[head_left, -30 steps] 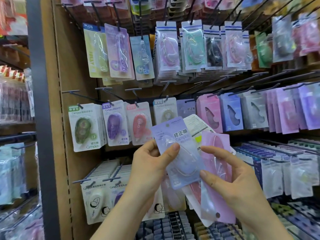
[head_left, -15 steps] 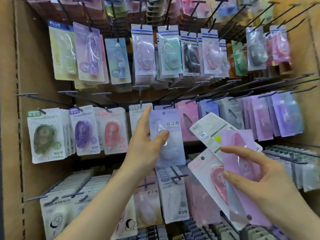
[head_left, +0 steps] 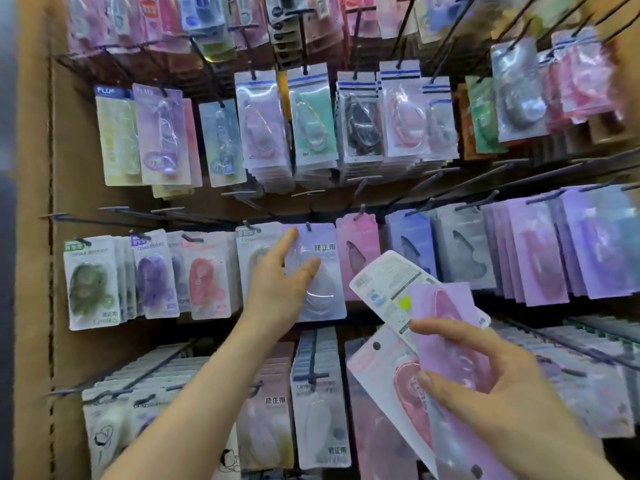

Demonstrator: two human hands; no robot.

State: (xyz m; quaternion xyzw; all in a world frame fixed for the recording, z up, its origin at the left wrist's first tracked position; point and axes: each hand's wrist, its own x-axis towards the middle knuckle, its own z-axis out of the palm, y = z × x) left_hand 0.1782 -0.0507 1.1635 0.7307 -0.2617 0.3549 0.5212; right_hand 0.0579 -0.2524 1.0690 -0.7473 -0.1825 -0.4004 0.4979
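Head view: lavender pack (head_left: 325,306) between my left hand's (head_left: 277,289) fingertips, three fanned packs (head_left: 446,303) in my right hand's (head_left: 502,393) grip.

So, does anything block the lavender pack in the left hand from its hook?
Nothing visible does. The left hand holds the lavender pack right at the hook; the pink pack hangs beside it, and the right hand holds its packs lower.
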